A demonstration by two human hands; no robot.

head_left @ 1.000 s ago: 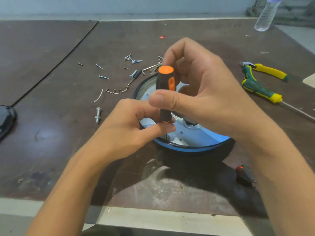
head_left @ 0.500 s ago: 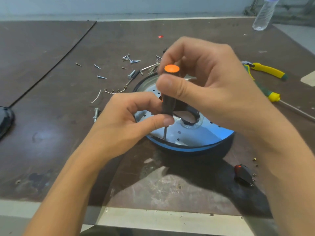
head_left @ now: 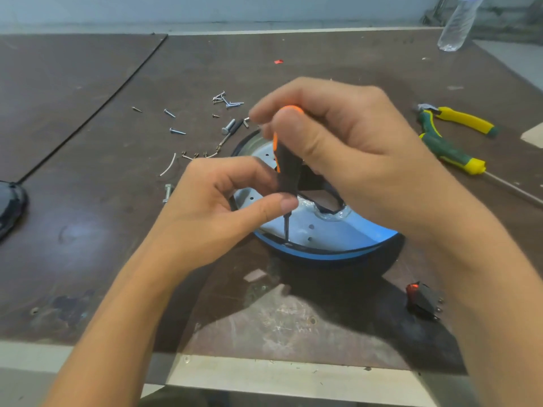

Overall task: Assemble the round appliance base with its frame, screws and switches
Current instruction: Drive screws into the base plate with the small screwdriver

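Screwdriver (head_left: 286,168) has rolled since half a second back: orange stripe now faces left. Right hand (head_left: 346,148) pinches its top and left hand (head_left: 223,207) its lower handle. Below the grip, tip meets the base (head_left: 323,239) at its near rim. Keep shaft upright; press while twisting.

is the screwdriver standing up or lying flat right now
Standing, nearly vertical: the screwdriver has its orange cap on top and tip down on the base near the front rim; left hand and right hand hold it.
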